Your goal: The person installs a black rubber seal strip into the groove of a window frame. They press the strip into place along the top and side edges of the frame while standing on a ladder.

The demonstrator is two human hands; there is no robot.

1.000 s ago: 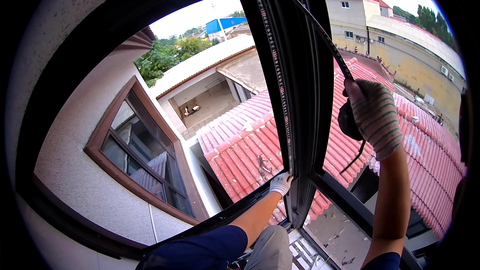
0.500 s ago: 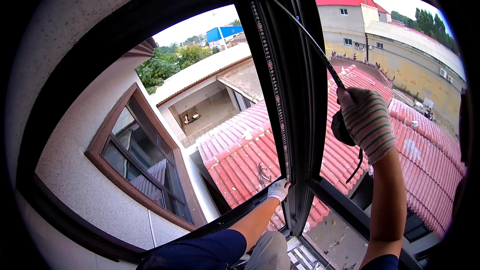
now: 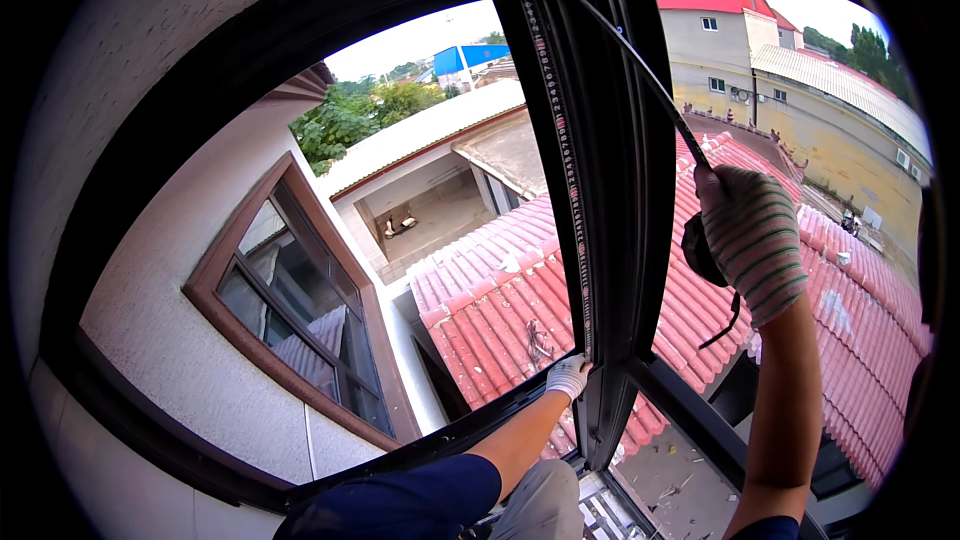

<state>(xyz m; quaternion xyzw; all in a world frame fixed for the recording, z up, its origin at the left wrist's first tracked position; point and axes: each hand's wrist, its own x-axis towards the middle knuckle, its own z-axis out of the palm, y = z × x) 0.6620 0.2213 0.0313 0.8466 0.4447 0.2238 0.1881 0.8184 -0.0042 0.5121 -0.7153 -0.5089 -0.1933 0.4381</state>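
Note:
A tape measure's dark blade (image 3: 563,140) with pale markings runs down the black window post (image 3: 625,190). At its lower end my left hand (image 3: 569,377), in a pale knitted glove, has its fingers pressed together on the tape at the frame's corner. From the top of the post the blade bends over and slants down to the right. There my right hand (image 3: 757,245), in a striped knitted glove, is raised and closed round the tape measure's dark case (image 3: 702,249). A black wrist strap (image 3: 725,328) dangles below the case.
Black window frame bars surround me, with a lower rail (image 3: 690,415) to the right. Outside are a red tiled roof (image 3: 500,300), a brown-framed window (image 3: 300,310) in a pale wall, and a yellowish building (image 3: 830,130). My knee (image 3: 540,505) is near the sill.
The view has shifted slightly, so the window post and the outside scene sit farther right. Both hands keep their hold on the tape measure.

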